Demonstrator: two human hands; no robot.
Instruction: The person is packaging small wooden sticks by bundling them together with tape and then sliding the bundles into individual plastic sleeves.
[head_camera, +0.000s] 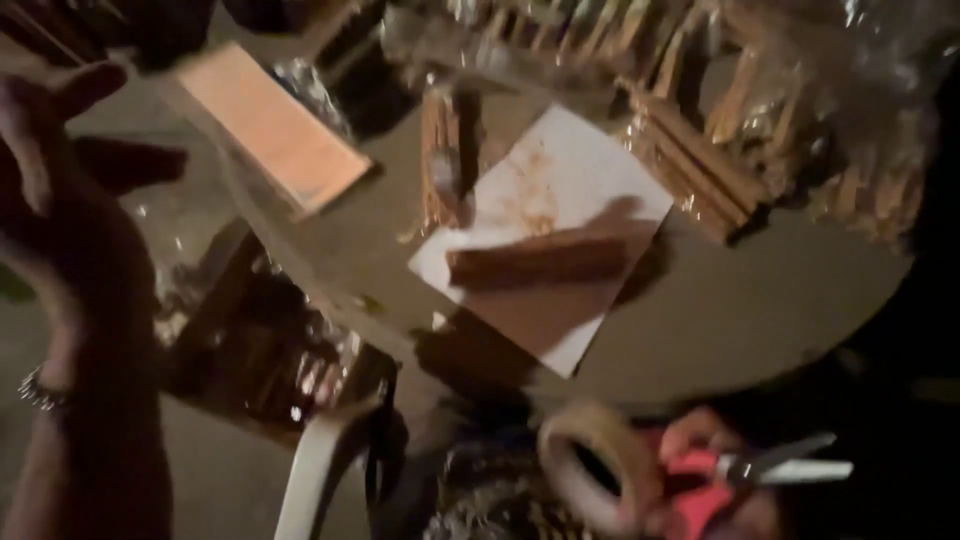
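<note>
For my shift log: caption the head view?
Right hand holds red-handled scissors and tape roll; left hand raised, open.

The person's left hand (60, 200), at nine o'clock in the dim, blurred view, is bare and ungloved, with a thin beaded metallic bracelet (38, 392) around the wrist and no sleeve showing on the forearm. The right hand (700, 470), at five o'clock, is bare too, its wrist hidden.

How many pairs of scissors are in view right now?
1. The scissors, with red handles, are in the right hand at the bottom right, beside a roll of tape. Dim, blurry areas could hide others.
</note>
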